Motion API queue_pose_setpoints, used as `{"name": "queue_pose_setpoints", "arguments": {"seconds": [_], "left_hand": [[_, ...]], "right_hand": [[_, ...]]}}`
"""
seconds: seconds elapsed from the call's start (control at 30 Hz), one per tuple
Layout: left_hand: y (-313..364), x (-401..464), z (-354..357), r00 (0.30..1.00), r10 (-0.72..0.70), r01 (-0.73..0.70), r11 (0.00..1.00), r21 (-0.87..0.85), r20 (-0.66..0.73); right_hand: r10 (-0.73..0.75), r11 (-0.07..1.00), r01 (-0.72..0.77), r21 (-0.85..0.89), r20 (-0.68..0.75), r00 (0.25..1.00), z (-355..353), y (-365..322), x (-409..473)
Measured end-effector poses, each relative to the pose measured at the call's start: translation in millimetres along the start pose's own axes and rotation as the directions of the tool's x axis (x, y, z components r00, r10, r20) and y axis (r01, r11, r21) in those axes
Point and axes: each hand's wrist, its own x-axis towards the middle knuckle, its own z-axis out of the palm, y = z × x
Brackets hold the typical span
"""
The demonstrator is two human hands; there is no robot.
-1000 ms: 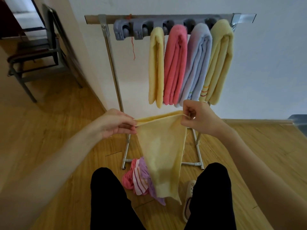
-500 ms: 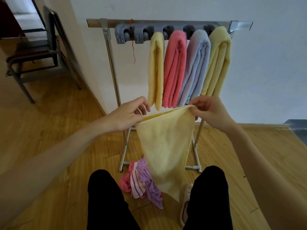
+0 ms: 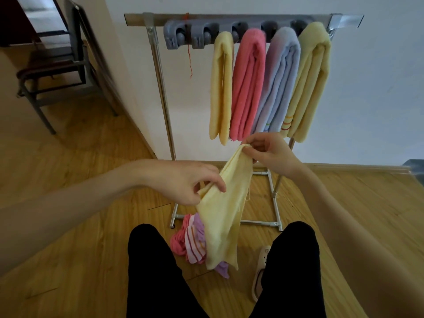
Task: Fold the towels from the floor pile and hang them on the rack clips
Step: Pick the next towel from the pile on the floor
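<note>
yellow towel (image 3: 226, 203) between both hands

There is a single view, taken from the person's head and aimed forward and steeply down. Its wide-angle lens bows straight edges near the borders. Both forearms enter from the lower corners, with the left hand (image 3: 185, 182) and right hand (image 3: 271, 152) close below the lens near the centre. The person's dark-clad legs (image 3: 160, 271) fill the bottom edge, directly underneath. The rack (image 3: 158, 88) stands just ahead, against the white wall (image 3: 378, 88), its top bar reaching the upper edge. The wooden floor (image 3: 80, 226) spreads out on both sides.
</note>
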Motion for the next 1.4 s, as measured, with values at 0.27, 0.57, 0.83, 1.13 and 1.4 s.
{"name": "queue_pose_setpoints", "arguments": {"seconds": [0.27,0.57,0.83,1.13,1.4], "left_hand": [[0,8,1,0.988,0.112,-0.096,0.984,0.148,-0.106],[2,18,2,0.922,0.315,-0.249,0.927,0.280,-0.224],[11,28,13,0.779,0.571,-0.293,0.696,0.656,-0.258],[-1,48,12,0.733,0.231,0.026,0.930,0.366,-0.640],[-2,54,11,0.587,0.208,0.022,0.962,0.272,-0.783]], "right_hand": [[-0.073,0.994,0.073,-0.085,0.003,0.997,13,2,5],[-0.107,0.990,0.109,-0.088,0.024,0.994,12,-1,2],[-0.108,0.987,0.109,-0.119,0.019,0.994,1,3,-3],[-0.085,0.994,0.086,-0.064,0.008,0.996,-3,-7,-7],[-0.068,0.993,0.060,0.104,0.077,0.995,-9,-16,-8]]}}
